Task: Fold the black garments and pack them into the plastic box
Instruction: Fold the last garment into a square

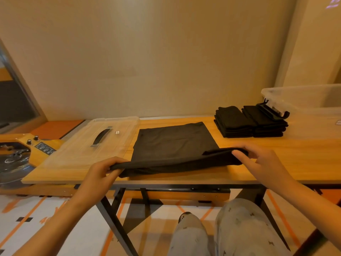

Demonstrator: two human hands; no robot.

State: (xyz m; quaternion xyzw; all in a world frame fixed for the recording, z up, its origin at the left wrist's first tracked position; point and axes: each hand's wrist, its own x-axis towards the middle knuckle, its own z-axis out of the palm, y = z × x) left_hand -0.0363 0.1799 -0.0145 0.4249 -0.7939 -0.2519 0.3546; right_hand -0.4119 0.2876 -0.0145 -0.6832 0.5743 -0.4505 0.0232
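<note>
At far left we see a clear lid (103, 139) lying flat on the surface (295, 154). Our left hand (103, 169) pinches the near left corner of the black garment (173, 145) spread mid-surface. Our right hand (258, 159) curls round its near right corner, and the near edge is raised. Further right sit two stacks of folded black garments (249, 122), seemingly touching the plastic box (313, 102) at the right end.
</note>
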